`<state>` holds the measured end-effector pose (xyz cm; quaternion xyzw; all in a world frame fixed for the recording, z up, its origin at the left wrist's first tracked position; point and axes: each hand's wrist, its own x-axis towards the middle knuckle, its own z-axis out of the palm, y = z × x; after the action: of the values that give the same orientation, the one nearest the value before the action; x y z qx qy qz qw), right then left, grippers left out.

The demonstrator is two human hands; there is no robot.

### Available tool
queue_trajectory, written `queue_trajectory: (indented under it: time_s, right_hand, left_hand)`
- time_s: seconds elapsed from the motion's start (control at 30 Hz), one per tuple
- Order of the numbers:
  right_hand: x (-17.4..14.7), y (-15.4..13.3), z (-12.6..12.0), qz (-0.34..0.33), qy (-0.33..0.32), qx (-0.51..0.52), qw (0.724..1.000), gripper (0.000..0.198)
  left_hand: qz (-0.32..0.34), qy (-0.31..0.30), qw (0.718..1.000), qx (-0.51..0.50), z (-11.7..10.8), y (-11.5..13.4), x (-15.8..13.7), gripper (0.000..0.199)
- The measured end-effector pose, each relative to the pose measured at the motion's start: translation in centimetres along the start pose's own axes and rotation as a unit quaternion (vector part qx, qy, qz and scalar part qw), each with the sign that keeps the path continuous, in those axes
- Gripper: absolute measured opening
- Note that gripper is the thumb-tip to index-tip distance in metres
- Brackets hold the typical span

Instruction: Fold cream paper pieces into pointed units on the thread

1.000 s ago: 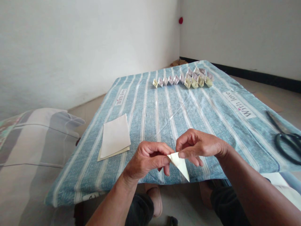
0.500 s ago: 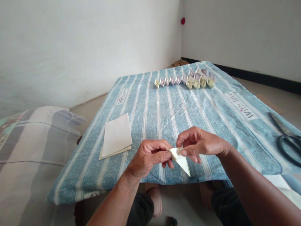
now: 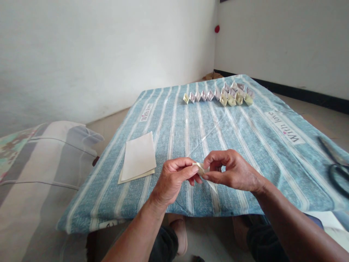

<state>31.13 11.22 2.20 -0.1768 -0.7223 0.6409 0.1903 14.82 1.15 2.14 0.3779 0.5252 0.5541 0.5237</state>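
Observation:
Between my two hands, above the near part of the table, is a small folded piece of pale yellow paper [image 3: 211,184], its pointed end sticking out toward me. My left hand [image 3: 174,178] pinches the paper's left end between thumb and finger. From the other side my right hand [image 3: 231,171] is closed on it with thumb and forefinger, covering part of the folds. To the left lie flat paper sheets [image 3: 139,156], a white one over a yellowish one. Several folded paper boats [image 3: 209,96], white and yellow, stand in rows at the table's far end.
A blue striped cloth [image 3: 177,138] covers the table. Black-handled scissors [image 3: 336,171] lie at its right edge. Beside the table on the left is a grey striped bed cover [image 3: 49,182]. White paper [image 3: 331,222] shows below the near right edge.
My right hand has shifted its pinch on the folded paper, which now shows less of its face and is tilted. The whole view has moved slightly.

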Motion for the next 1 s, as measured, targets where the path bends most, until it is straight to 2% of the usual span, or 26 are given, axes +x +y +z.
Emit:
queue_trajectory:
  time_s: [0.53, 1.0]
  right_hand:
    - [0.0, 0.6, -0.2, -0.005, 0.022, 0.011, 1.000, 0.018]
    - [0.0, 0.5, 0.0, -0.014, 0.018, -0.015, 1.000, 0.015]
  left_hand:
    - [0.006, 0.033, 0.998, 0.044, 0.4, -0.1, 0.0, 0.017]
    - [0.046, 0.101, 0.972, 0.208, 1.2, 0.3, -0.4, 0.015]
